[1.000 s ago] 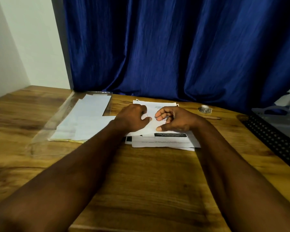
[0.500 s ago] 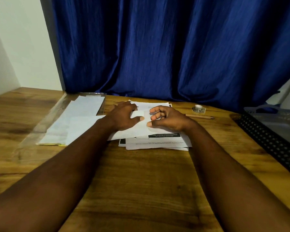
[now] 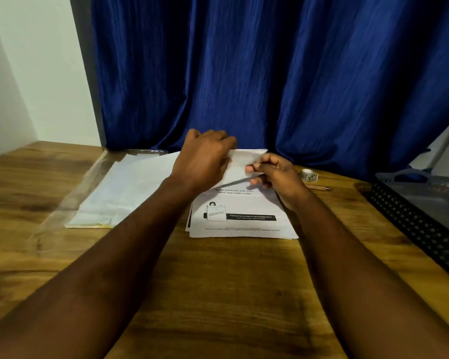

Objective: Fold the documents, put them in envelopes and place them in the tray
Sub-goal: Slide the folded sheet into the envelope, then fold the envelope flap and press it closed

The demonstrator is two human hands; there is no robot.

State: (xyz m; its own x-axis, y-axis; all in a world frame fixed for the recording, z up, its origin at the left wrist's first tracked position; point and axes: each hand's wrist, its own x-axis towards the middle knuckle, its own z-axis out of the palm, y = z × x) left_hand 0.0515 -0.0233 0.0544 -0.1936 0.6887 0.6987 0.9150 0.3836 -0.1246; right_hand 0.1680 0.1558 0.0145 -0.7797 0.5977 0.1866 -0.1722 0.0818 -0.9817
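Observation:
A stack of printed documents lies in the middle of the wooden table. Above its far end both hands hold a white folded paper or envelope lifted off the stack. My left hand grips its left part from above, and my right hand pinches its right edge with thumb and fingers. White envelopes lie in a pile on a clear plastic sleeve to the left. The dark mesh tray sits at the right edge of the table.
A small roll of tape and a pencil lie right of the documents. A blue curtain hangs close behind the table, with a white wall at the left. The clear plastic sleeve lies under the envelope pile.
Both hands have lifted the white paper off the stack and moved it away from me, uncovering the printed top sheet. The view has tilted upward.

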